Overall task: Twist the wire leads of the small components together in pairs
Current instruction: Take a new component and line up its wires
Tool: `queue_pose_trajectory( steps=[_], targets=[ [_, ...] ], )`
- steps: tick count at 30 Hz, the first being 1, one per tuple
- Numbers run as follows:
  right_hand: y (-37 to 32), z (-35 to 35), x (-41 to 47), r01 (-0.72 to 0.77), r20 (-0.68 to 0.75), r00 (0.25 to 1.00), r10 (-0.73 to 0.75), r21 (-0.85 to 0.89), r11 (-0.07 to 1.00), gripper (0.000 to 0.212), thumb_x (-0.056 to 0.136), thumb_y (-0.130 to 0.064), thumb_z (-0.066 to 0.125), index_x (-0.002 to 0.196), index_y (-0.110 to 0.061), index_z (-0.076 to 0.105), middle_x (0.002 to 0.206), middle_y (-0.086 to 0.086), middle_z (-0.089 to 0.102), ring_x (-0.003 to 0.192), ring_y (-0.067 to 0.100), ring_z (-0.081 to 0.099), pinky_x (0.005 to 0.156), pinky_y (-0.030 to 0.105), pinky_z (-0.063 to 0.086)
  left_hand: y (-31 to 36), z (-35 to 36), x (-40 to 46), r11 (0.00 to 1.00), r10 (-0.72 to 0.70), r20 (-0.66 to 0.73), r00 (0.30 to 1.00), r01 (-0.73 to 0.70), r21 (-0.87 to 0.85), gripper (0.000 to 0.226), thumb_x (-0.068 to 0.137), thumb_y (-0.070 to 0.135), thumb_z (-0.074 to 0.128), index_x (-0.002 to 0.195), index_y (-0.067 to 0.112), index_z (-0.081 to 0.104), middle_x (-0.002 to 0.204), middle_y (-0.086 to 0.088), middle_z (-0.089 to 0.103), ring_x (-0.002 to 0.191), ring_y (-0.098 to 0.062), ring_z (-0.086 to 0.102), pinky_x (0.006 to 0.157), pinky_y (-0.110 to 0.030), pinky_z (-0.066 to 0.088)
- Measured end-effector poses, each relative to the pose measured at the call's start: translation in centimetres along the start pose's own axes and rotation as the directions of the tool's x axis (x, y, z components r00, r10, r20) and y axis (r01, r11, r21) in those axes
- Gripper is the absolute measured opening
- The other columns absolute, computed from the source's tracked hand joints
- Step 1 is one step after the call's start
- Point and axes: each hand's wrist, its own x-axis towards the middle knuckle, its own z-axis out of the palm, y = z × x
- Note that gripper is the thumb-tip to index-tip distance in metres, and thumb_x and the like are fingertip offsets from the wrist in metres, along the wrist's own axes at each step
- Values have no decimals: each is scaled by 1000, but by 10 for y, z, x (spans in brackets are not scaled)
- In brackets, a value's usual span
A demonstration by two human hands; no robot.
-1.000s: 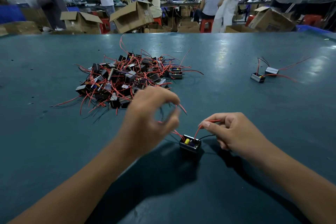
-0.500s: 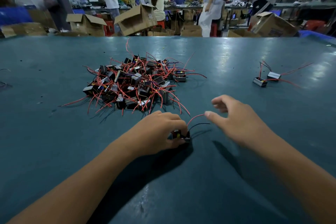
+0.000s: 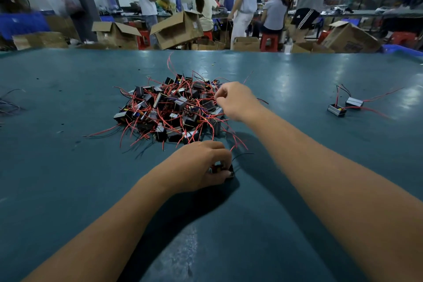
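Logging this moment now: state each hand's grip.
Left hand: grips a small black boxy component on the teal table.
Right hand: fingers curled over the component pile; whether they hold anything cannot be told.

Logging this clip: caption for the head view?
Left hand grips one component; right hand reaches over the pile.

The small component (image 3: 225, 170) is largely hidden under the left hand (image 3: 199, 166); the far workers (image 3: 242, 0) are blurred.

Overhead light, glare on table (image 3: 297, 89); background blurred, edges distorted.
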Motion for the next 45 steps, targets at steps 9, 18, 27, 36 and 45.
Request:
queue_pose_trajectory(
  steps=[9,18,27,36,45],
  targets=[
    [23,47,66,187,260,964,-49,-538,822,43,92,-42,62,126,-17,58,127,9,62,119,34,54,101,47,44,-1,2,0,999,8,-6,1000,-7,48,13,94,36,59,99,24,58,98,8,55,87,-12,52,68,-25,41],
    [30,-10,48,117,115,990,-81,-356,927,31,82,-57,68,88,-28,63,99,-1,66,99,24,59,90,39,38,-3,5,0,999,-17,20,1000,16,29,17,96,42,56,103,28,54,103,10,54,92,-11,52,74,-30,46],
    [37,-57,-73,-211,-9,958,287,659,722,29,96,-34,60,85,-7,65,72,9,65,46,11,55,39,21,40,0,4,1,999,-43,42,998,42,18,15,95,39,59,103,26,56,103,11,55,84,-7,49,72,-28,45],
    [62,-51,-158,-523,481,818,315,850,58,34,78,-29,70,96,-2,60,71,6,60,56,9,59,43,13,48,-1,7,2,1000,-23,10,1000,23,1,12,93,34,62,96,25,56,93,14,52,80,-2,41,71,-27,43],
    [91,-54,-149,-574,367,819,442,557,600,22,100,-18,54,83,-6,61,65,9,62,41,10,46,33,18,33,-4,5,0,999,-28,23,999,28,-23,11,93,36,62,98,27,57,95,16,52,84,-4,47,76,-31,48]
  ],
)
